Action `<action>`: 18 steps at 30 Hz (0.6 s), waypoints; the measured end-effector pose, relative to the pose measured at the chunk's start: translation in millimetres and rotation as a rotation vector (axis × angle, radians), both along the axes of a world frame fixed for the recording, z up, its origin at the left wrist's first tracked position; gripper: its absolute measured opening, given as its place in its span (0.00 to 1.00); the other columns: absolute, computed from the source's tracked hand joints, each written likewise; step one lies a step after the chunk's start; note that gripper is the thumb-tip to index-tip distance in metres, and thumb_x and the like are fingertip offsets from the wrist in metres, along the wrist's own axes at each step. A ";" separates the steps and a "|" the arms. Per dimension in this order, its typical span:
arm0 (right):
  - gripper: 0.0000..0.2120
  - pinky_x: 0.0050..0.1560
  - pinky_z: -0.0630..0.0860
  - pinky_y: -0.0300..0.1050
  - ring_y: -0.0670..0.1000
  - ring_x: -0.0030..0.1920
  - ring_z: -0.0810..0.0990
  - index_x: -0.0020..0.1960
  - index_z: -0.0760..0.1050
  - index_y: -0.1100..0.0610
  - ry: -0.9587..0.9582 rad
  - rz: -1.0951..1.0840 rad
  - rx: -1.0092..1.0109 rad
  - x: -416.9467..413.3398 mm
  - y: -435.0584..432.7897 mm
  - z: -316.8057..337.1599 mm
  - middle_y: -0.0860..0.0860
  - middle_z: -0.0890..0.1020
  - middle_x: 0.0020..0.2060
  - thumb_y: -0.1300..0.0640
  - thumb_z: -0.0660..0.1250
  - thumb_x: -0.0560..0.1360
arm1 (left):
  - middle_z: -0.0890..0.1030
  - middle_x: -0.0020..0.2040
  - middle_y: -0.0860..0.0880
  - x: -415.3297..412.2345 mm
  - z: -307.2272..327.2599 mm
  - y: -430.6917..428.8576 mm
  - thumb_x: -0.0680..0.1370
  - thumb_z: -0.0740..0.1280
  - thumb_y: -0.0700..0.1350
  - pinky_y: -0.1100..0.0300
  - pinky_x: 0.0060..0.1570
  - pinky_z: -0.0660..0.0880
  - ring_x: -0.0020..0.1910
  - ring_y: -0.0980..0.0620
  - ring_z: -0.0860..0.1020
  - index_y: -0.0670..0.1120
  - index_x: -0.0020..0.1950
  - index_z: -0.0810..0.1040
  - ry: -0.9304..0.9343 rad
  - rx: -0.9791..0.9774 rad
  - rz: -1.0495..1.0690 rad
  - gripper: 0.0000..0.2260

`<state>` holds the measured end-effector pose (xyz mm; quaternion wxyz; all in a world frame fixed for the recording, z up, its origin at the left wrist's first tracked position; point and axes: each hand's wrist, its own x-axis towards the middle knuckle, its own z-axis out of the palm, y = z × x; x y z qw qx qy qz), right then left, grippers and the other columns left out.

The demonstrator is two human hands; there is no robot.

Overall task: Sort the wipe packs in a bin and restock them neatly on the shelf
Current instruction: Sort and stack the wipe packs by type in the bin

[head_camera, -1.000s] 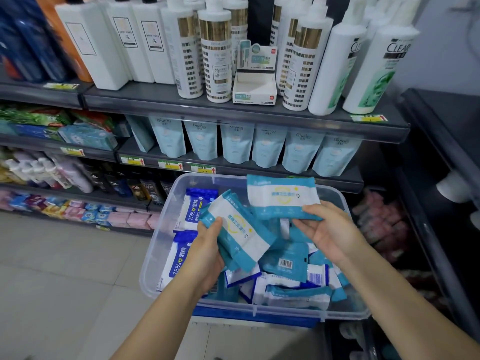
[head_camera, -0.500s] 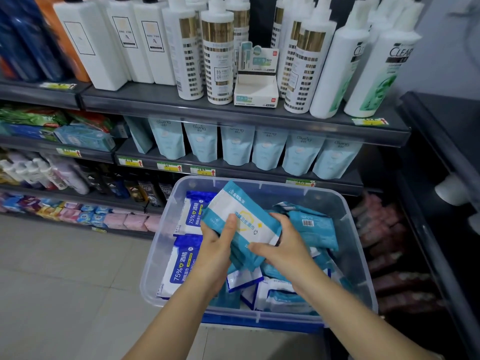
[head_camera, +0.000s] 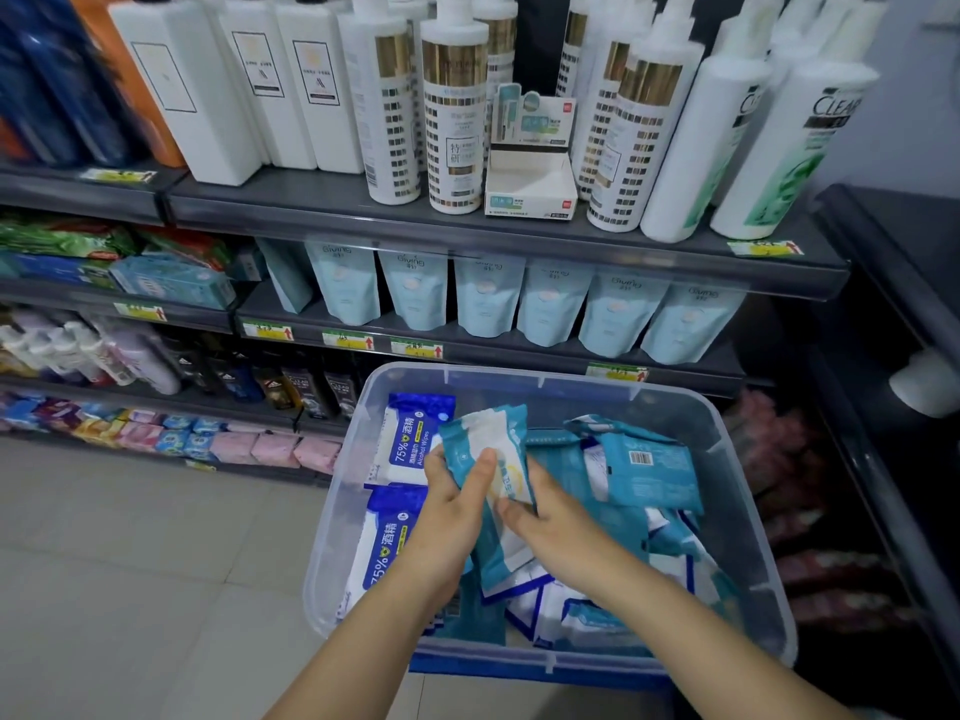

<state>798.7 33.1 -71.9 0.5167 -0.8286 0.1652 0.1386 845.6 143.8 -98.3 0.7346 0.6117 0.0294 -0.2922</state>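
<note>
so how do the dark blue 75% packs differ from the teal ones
The dark blue 75% packs are blue and white, the teal packs teal and white. Blue ones lie label-up at the left of the bin; teal ones are jumbled, one barcode-up. The left hand and right hand hold teal ones, no blue. Both are soft flat packs.

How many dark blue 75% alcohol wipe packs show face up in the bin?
2. Both lie along the bin's left wall: one 75% pack at the far end, a second 75% pack nearer, beside the left hand. More may hide beneath the teal packs.
</note>
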 end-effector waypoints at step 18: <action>0.22 0.63 0.73 0.51 0.43 0.60 0.76 0.66 0.67 0.45 0.022 -0.231 0.165 0.2 -29.8 -14.9 0.41 0.77 0.60 0.49 0.68 0.74 | 0.80 0.56 0.48 14.9 -1.7 -15.2 0.78 0.64 0.51 0.55 0.46 0.80 0.51 0.51 0.82 0.51 0.59 0.66 0.039 0.088 -0.157 0.13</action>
